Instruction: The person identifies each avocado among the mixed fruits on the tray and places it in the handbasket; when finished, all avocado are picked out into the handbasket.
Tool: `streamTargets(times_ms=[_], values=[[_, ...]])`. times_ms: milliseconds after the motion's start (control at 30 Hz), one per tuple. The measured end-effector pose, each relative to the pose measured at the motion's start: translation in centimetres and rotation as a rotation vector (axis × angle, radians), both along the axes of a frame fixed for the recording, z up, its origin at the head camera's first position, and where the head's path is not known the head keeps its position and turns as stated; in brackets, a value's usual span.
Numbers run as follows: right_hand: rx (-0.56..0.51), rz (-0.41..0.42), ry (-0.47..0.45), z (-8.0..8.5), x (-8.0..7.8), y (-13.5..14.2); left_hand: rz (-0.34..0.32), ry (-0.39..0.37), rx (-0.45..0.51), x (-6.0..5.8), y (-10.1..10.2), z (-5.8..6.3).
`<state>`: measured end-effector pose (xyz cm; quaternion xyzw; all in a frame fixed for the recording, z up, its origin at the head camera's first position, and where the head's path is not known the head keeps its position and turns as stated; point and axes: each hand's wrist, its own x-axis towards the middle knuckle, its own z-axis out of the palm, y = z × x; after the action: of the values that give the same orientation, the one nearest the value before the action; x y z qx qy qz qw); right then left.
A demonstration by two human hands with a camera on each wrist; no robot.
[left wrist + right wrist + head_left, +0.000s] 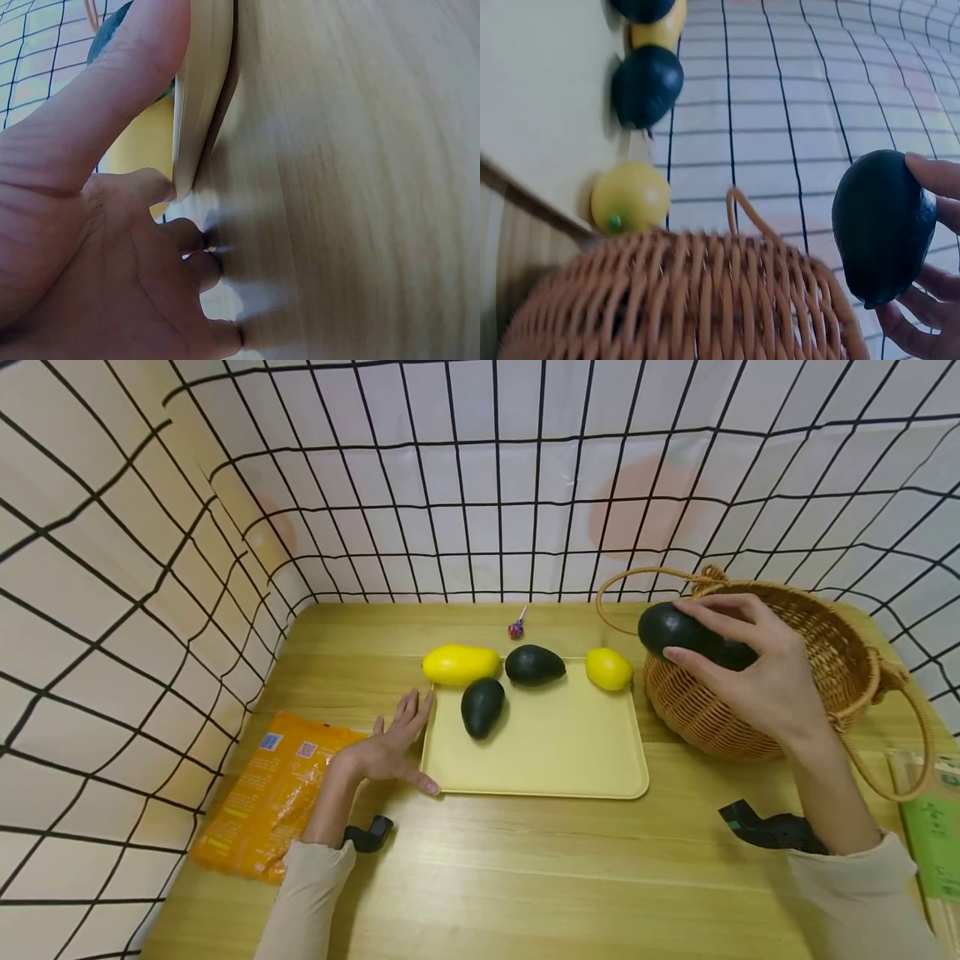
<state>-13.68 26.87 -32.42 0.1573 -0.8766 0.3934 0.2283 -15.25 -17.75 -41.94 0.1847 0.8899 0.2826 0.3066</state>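
Above the near-left rim of the wicker basket (712, 710), my right hand (768, 672) grips a dark green avocado (670, 631) between thumb and fingers. The right wrist view shows the same avocado (885, 225) off the table. My left hand (393, 747) is spread at the left edge of the pale yellow tray (562, 760), its thumb by the near corner. On the tray lie two more avocados (482, 707) (534, 665), a long yellow mango-like fruit (461, 665) at the back left, and a lemon (608, 669) at the back right.
Behind the tray lies a lollipop (517, 627). An orange packet (277, 802) is on the left, partly under my left forearm. A green package (933, 835) sits at the right edge. Black wire grid (495, 510) stands along the back and sides.
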Motion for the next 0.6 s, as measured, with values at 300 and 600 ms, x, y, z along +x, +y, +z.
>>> streamTargets(times_ms=[300,600], values=[[-0.018,-0.117,0.029,-0.4,-0.3,3.1,-0.004,0.001,0.000,-0.1,0.0,-0.1],[-0.006,-0.238,-0.076,-1.4,-0.5,5.8,-0.004,0.013,-0.007,0.1,0.0,-0.1]])
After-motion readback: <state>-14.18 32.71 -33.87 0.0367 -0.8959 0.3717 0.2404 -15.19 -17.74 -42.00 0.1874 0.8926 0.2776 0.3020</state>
